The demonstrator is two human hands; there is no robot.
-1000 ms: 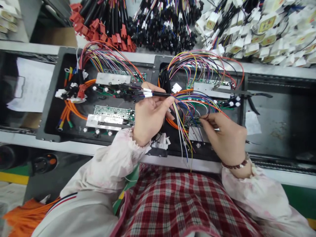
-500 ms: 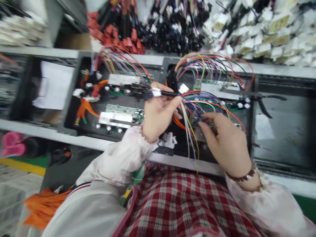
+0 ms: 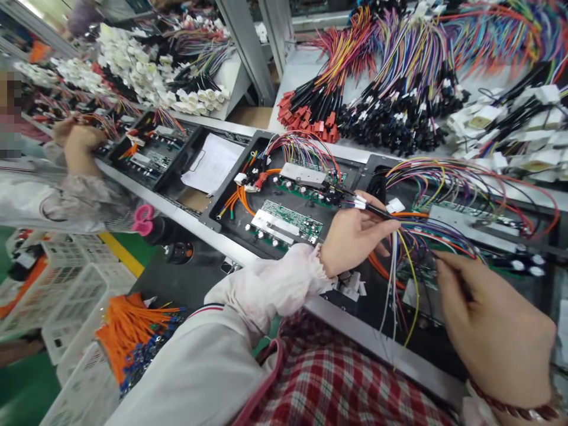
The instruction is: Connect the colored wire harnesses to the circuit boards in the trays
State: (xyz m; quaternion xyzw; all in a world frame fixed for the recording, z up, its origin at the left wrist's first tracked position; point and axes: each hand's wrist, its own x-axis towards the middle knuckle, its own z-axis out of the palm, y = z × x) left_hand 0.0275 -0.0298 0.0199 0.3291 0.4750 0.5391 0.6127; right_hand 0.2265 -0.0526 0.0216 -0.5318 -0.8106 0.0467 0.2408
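My left hand (image 3: 352,238) is closed around the black sleeve of a wire harness (image 3: 377,209), with white-labelled ends sticking out on its left. From the sleeve, coloured wires (image 3: 444,229) fan out to the right, while loose white and yellow wires (image 3: 413,284) hang down over the front rail. My right hand (image 3: 497,325) pinches a thin dark wire (image 3: 428,253) between thumb and fingertips. Both hands are above a black housing tray (image 3: 432,349). In it, a circuit board with a metal heat-sink plate (image 3: 470,222) lies towards the back; my right hand partly hides another board below.
A second tray with two boards (image 3: 290,222) lies to the left, beside papers (image 3: 213,163). Piled harnesses with red connectors (image 3: 308,118) and black connectors (image 3: 390,124) line the shelf behind. Pink-handled scissors (image 3: 142,219) hang at the rail. A co-worker's hands (image 3: 82,142) work at far left.
The view has swung left, bringing the co-worker and more trays into sight. My left hand keeps its hold on the harness; my right hand still pinches among the wires.
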